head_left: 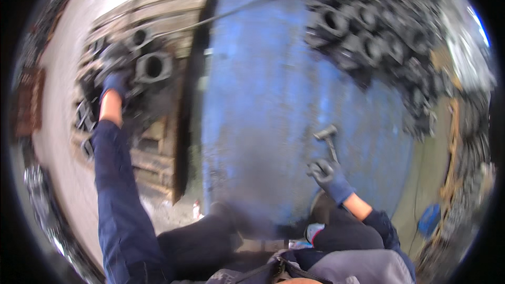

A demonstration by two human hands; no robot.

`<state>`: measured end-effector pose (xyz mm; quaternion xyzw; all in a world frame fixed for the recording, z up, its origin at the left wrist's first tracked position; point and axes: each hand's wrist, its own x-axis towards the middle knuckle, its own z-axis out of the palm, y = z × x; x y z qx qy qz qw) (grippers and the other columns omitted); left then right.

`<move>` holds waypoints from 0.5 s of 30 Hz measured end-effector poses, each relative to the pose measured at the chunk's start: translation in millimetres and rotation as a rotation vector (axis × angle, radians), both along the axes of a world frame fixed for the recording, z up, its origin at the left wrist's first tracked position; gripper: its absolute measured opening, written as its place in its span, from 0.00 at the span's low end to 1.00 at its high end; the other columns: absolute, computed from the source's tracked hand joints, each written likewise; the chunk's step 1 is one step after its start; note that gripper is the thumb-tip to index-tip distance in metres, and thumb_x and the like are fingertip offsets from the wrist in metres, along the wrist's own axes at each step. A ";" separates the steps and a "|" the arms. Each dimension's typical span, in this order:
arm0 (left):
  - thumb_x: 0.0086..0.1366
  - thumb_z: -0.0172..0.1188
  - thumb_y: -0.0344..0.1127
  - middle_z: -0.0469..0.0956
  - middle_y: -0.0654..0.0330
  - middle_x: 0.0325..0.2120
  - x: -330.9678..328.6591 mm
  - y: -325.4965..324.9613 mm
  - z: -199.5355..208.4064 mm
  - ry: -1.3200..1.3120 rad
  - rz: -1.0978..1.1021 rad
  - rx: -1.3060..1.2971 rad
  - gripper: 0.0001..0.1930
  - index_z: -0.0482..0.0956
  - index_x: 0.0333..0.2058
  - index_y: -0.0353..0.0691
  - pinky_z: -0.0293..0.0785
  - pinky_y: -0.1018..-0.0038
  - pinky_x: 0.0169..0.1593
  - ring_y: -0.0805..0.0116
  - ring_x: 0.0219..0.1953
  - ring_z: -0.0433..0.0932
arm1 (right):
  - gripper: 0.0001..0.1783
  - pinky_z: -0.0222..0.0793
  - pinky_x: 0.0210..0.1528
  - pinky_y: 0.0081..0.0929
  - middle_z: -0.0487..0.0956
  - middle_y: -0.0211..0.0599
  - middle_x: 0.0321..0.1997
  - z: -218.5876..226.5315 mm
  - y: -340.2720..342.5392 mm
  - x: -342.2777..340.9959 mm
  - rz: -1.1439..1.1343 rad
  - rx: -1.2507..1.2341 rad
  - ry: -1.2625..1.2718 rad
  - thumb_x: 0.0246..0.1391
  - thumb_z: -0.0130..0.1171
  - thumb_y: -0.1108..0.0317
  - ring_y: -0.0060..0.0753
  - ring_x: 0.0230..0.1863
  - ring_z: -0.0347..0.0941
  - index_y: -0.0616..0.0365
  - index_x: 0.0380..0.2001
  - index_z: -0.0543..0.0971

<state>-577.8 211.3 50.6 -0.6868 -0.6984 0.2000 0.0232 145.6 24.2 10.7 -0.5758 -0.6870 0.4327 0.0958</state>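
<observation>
A long, scuffed blue bench (252,94) fills the middle of a workshop with a pale floor (63,68). To its left, across a narrow gap, a wooden pallet (152,164) carries dark, ring-shaped parts (165,68). A large heap of similar pieces (376,31) covers the bench's far right corner. A long thin rod (231,14) slants from pallet to bench. The gloved left hand (114,71) reaches among the pallet's parts; blur hides whether it grips. The gloved right hand (327,174) curls around a hammer (327,135) over the bench.
</observation>
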 end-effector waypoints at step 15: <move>0.61 0.58 0.39 0.74 0.48 0.56 39.4 -32.8 12.5 0.054 0.022 0.503 0.27 0.72 0.59 0.41 0.66 0.59 0.63 0.49 0.59 0.72 | 0.20 0.68 0.55 0.44 0.75 0.47 0.55 12.8 141.7 142.7 -0.162 0.812 -0.727 0.62 0.49 0.60 0.51 0.54 0.73 0.54 0.55 0.74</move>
